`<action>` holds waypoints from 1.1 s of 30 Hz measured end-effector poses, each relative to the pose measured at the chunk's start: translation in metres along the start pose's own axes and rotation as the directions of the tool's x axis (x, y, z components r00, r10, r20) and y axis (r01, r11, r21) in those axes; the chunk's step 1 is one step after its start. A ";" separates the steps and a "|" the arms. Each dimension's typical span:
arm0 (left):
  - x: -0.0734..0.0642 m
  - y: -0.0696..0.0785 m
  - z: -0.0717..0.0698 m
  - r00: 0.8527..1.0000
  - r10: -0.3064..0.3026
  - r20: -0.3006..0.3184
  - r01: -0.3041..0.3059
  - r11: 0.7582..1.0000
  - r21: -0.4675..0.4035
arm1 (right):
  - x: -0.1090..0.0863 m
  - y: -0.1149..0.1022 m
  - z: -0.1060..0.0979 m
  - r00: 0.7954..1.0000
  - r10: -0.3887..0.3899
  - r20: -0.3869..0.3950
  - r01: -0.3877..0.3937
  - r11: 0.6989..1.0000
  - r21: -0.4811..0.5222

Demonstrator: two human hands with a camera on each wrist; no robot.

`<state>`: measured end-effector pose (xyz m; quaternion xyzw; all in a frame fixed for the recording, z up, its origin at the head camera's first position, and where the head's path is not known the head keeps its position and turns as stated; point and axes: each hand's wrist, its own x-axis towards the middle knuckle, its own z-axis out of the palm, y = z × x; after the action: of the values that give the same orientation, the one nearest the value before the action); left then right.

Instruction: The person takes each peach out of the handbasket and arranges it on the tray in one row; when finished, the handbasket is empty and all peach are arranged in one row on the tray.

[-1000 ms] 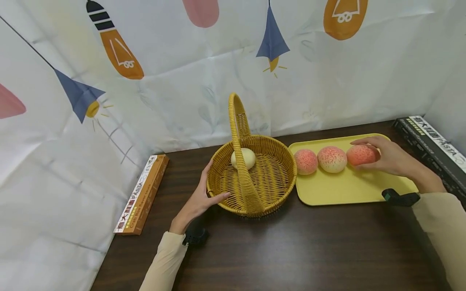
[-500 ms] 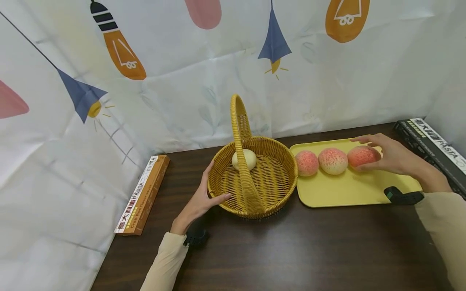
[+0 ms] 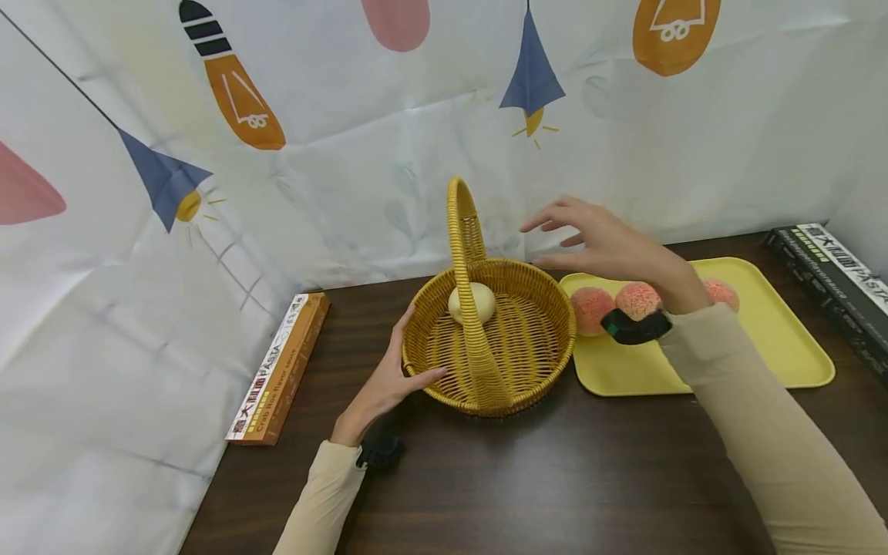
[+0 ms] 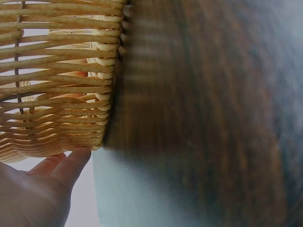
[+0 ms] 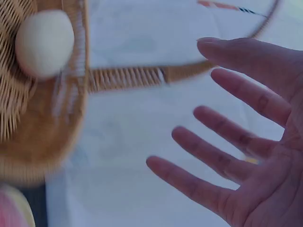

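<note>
My left hand (image 3: 380, 389) holds the side of a yellow wicker basket (image 3: 530, 331), its thumb over the rim and its fingers along the outer wall. In the left wrist view, fingertips (image 4: 78, 158) touch the weave. Inside the basket lies one pale, round fruit (image 3: 483, 302), partly behind the tall handle (image 3: 479, 347). My right hand (image 3: 603, 243) is in the air beyond the basket's right rim, fingers spread and holding nothing. On the yellow tray (image 3: 784, 347) sit a left peach (image 3: 591, 311), a middle peach (image 3: 634, 296) and a right peach (image 3: 723, 292); the right wrist partly covers the latter two.
An orange pasta box (image 3: 284, 370) lies on the dark table (image 3: 527, 486) to the left. A black pasta box (image 3: 832, 285) lies beyond the tray on the right. Behind everything hangs a white printed curtain (image 3: 361, 193).
My right hand has left the right peach, which stays on the tray, and has moved left and up toward the basket with its fingers spread. My left hand keeps its hold on the basket.
</note>
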<state>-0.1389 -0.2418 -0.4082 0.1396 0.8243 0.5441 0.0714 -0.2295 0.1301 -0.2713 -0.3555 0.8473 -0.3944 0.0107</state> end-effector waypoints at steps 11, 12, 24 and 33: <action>0.001 -0.003 0.002 1.000 -0.010 0.011 0.011 1.000 -0.025 | 0.089 0.017 0.085 0.944 0.021 0.329 0.002 0.998 -0.070; 0.001 -0.003 0.002 1.000 -0.011 0.010 0.011 1.000 -0.023 | 0.092 0.019 0.090 0.939 0.028 0.344 -0.004 0.997 -0.072; 0.002 -0.001 -0.003 1.000 -0.005 0.007 0.005 1.000 -0.008 | 0.090 0.022 0.104 0.920 -0.015 0.391 0.008 1.000 0.020; 0.001 0.000 -0.002 1.000 -0.008 0.013 0.008 1.000 -0.030 | 0.080 0.016 0.106 0.910 -0.063 0.409 0.044 0.997 0.056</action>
<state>-0.1401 -0.2439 -0.4076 0.1388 0.8161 0.5552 0.0808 -0.2669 0.0185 -0.3340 -0.4532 0.8069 -0.3302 0.1858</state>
